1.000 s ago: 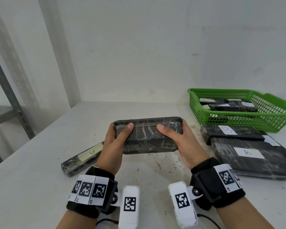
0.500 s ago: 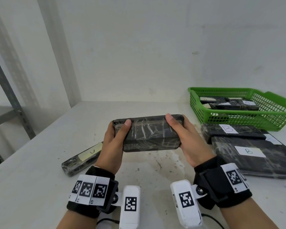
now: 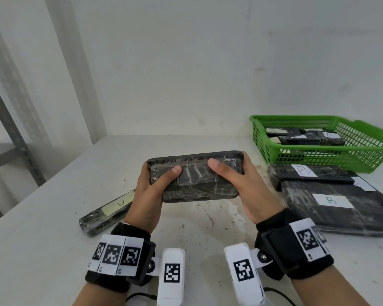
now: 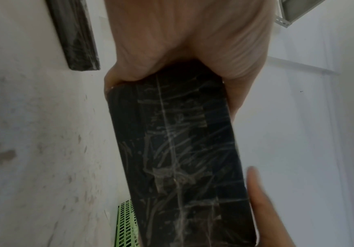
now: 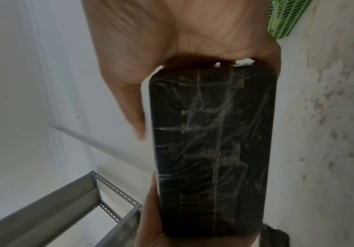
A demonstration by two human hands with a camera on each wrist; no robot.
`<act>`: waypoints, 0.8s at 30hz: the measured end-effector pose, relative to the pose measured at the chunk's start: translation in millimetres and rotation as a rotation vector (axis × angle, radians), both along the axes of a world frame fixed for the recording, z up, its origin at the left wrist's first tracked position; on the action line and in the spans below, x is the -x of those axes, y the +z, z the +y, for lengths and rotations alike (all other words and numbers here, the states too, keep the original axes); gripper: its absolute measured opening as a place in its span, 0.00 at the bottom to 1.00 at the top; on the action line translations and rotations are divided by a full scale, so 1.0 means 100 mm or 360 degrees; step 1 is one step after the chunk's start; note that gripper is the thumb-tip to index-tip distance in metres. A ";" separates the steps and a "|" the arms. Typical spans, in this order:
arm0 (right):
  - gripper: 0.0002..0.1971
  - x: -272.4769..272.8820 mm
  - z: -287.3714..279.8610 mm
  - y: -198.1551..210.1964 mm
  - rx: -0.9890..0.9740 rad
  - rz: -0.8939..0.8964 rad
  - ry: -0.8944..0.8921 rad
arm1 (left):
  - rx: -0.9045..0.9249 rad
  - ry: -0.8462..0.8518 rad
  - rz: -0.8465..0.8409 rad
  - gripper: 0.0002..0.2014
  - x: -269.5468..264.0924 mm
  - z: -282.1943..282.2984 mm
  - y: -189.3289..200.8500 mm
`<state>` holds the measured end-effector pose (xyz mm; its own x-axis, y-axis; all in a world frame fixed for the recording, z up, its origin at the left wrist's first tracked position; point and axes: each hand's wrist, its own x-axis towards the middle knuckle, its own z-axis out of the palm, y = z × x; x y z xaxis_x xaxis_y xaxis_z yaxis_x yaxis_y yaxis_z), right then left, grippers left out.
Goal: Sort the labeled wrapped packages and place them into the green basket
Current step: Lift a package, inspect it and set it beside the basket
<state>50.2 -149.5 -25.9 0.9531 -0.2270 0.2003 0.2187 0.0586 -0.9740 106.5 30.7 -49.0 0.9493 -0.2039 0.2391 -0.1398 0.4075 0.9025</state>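
Both hands, left (image 3: pixel 147 195) and right (image 3: pixel 250 191), grip a wrapped package (image 3: pixel 196 176) above the table (image 3: pixel 53 250).

Both forearms are bare, each with a black strap band at the wrist. The band by the left hand (image 3: pixel 149 199) carries a row of three white tags printed with black square codes; the band by the right hand (image 3: pixel 255 195) carries two. A white block with a code tag hangs from each band on a bolted bracket, trailing a thin black cable
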 end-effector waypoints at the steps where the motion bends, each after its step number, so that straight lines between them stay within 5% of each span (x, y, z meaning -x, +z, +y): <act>1: 0.36 0.00 0.00 0.00 0.0017 -0.0008 0.0019 | 0.0009 -0.0006 -0.0013 0.25 0.00 0.00 0.00; 6: 0.34 0.00 0.00 -0.01 0.0001 -0.0059 0.0012 | -0.0006 -0.0007 0.0004 0.32 0.00 -0.01 0.01; 11: 0.43 -0.03 -0.02 0.01 0.0066 0.0069 0.0007 | 0.0114 0.0032 0.0111 0.35 -0.04 0.03 0.03; 16: 0.33 0.00 -0.08 0.08 -0.0140 0.0279 0.0072 | 0.0219 -0.0064 0.0187 0.38 -0.02 0.04 0.09; 19: 0.35 0.01 -0.04 0.09 -0.0209 0.0397 0.0175 | 0.0209 -0.0109 0.0219 0.34 -0.01 0.04 0.08; 24: 0.25 0.05 -0.06 0.13 -0.0703 0.0206 0.0454 | 0.0227 -0.0259 0.0198 0.26 0.02 0.03 0.10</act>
